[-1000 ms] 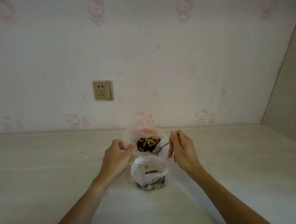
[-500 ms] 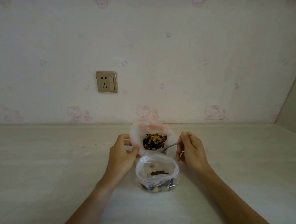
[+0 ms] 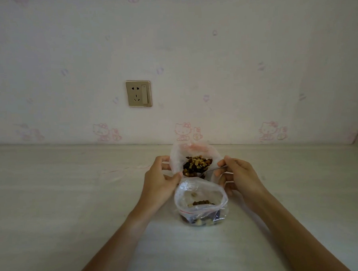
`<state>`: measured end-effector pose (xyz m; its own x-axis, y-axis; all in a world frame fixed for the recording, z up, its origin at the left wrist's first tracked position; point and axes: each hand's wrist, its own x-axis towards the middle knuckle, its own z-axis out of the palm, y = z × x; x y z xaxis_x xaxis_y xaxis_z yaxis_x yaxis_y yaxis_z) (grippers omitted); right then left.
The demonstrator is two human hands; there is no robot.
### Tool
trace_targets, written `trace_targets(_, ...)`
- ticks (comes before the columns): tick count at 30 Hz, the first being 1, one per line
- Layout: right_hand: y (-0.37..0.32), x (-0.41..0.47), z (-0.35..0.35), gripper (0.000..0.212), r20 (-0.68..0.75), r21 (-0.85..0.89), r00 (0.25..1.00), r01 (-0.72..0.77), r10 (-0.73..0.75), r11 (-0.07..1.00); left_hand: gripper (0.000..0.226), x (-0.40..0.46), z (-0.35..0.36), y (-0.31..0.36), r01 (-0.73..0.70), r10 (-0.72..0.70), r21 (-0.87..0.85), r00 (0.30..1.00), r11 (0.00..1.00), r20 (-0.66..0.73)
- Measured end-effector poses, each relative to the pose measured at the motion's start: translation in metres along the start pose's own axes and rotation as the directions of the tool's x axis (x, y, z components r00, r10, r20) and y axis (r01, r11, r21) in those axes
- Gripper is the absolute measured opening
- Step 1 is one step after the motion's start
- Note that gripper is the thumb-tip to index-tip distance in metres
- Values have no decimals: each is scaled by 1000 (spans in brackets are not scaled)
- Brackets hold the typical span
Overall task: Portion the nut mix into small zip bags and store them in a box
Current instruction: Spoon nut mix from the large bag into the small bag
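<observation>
A large clear bag [image 3: 176, 156] stands open on the pale table, with brown and tan nut mix [image 3: 197, 165] inside. My left hand [image 3: 158, 181] grips the left rim of this bag. My right hand [image 3: 237, 174] pinches the handle of a metal spoon [image 3: 212, 170] whose bowl dips into the nut mix. In front of them stands a small zip bag [image 3: 200, 200] with a red seal line. Its mouth gapes open and some nuts lie at its bottom.
The table [image 3: 73, 203] runs back to a wall papered with pink cartoon cats. A gold wall socket [image 3: 138, 93] sits above the table to the left. A second wall closes the right side.
The camera has tilted down and drifted, so the bags sit lower in the frame. My right hand has pushed the spoon deeper into the nut mix. My left hand keeps its hold on the bag.
</observation>
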<state>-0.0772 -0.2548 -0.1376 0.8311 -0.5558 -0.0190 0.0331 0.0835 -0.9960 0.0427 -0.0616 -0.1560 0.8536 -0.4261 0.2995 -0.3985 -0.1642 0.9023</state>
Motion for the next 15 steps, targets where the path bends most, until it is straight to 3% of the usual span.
trace_targets(12,12,4,3,28,12,80,1000,-10,9,997,32,-4,-2,8,-3,3,-50,1000,999,-5)
trace_targets(15,10,2,0,26,-6,109,1000,25,-25,994,21,-6,-4,9,-23,23,14,998,1000,-57)
